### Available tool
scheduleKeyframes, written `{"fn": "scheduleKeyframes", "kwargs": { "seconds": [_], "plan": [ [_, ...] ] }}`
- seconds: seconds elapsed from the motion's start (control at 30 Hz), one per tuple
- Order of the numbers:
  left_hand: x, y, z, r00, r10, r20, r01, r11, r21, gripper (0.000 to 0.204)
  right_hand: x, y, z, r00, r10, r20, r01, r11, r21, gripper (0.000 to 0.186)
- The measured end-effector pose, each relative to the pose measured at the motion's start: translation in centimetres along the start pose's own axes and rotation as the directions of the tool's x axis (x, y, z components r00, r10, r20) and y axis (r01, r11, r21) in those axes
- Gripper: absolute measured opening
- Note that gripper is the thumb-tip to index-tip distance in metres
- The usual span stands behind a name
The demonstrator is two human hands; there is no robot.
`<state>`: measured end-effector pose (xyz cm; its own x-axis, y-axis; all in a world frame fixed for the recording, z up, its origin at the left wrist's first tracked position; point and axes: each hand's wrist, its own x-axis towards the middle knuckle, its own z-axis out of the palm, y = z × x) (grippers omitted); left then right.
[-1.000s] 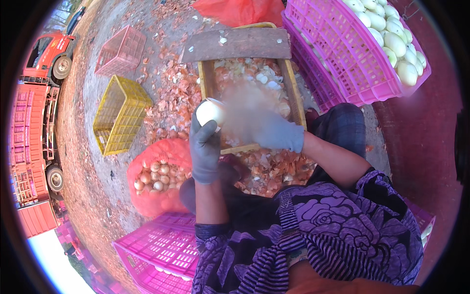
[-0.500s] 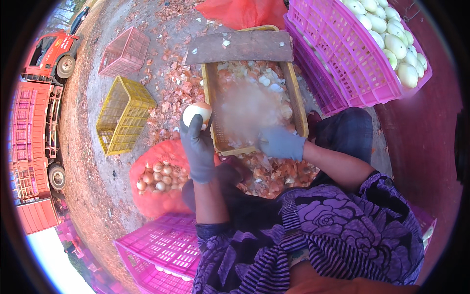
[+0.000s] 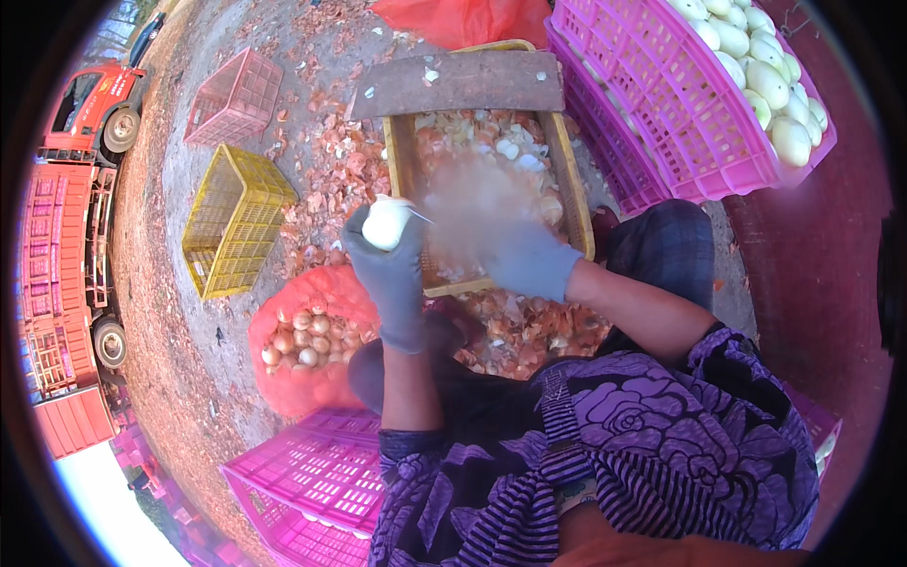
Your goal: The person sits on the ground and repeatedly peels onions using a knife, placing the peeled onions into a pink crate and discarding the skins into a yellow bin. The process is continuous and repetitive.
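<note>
My left hand (image 3: 389, 274), in a grey glove, is wrapped round a pale, peeled onion (image 3: 387, 225). A thin, light sliver juts from the onion's right side; I cannot make out whether it is skin or a blade. My right hand (image 3: 531, 263), also gloved, hovers over the near part of a yellow crate (image 3: 564, 175). A blurry smudge in the picture hides its fingers and anything in them. Onion skins and whitish pieces lie inside the crate, with a worn board (image 3: 463, 83) across its far end. A red mesh bag (image 3: 283, 392) of unpeeled onions (image 3: 312, 333) lies near my left forearm.
Stacked pink crates (image 3: 642, 94) hold peeled onions (image 3: 767, 83) at the far right. More pink crates (image 3: 312, 463) stand at the near left. An upright yellow crate (image 3: 236, 222) and a pinkish one (image 3: 236, 99) sit on the skin-littered ground. A red truck (image 3: 71, 274) is parked left.
The onion has turned in my left hand, and a thin sliver now sticks out from it. My right hand has shifted slightly left, toward the onion.
</note>
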<state>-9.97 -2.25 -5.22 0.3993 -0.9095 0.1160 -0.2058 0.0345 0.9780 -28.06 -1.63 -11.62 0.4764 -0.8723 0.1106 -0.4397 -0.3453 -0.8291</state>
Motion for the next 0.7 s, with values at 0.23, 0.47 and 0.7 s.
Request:
{"fn": "scheduleKeyframes", "kwargs": {
  "seconds": [0.23,0.47,0.7],
  "plan": [
    [1.0,-1.4,-1.5,0.956,-0.057,0.288,0.154,0.933,-0.326,0.05,1.9,-1.4,-1.4,0.874,0.261,0.41,-0.453,0.74,0.497,0.034],
    [0.9,-1.7,-2.4,0.884,-0.214,0.415,0.452,0.616,-0.645,0.052,0.9,-4.8,-3.7,0.822,0.385,0.42,-0.57,0.565,0.596,0.025],
    [0.1,0.6,-0.8,0.882,0.04,0.47,0.058,0.98,-0.192,0.051,3.6,1.3,1.0,0.943,0.315,-0.107,-0.075,0.515,0.854,0.031]
  ]
}}
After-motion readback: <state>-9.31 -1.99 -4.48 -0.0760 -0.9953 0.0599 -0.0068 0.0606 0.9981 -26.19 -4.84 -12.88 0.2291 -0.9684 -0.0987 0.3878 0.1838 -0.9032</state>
